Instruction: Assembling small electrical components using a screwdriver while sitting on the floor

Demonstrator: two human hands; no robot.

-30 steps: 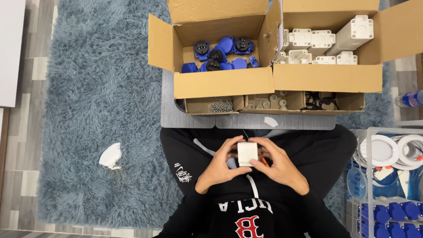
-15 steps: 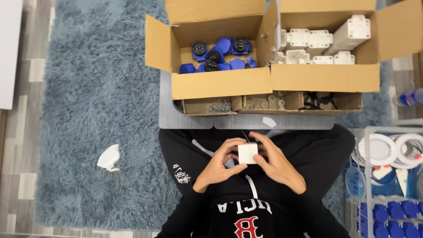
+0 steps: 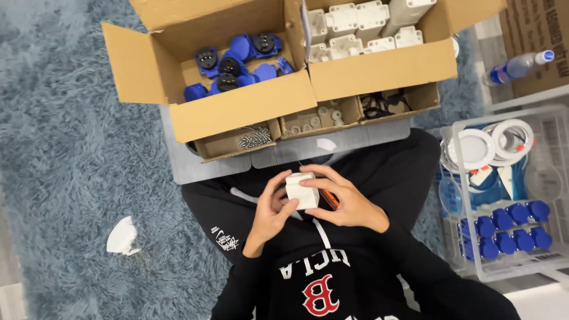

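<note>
Over on the shaggy blue-grey rug (image 3: 65, 154) sits a crumpled white scrap (image 3: 122, 236). Left hand (image 3: 269, 210) cups the small white plastic box (image 3: 301, 190) in the lap, fingers curled narrow round its side; right hand (image 3: 344, 201) pinches it from above, with an orange-handled tool (image 3: 330, 199) tucked underneath. I'd say brace it against the lap so nothing slips. Clear bin of blue caps (image 3: 504, 234) waits far right.

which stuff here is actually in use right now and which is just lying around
In use:
white box, in both hands: left hand, right hand
orange-handled tool, by the right hand

Lying about:
blue caps
screws
paper scrap
bottle
</note>
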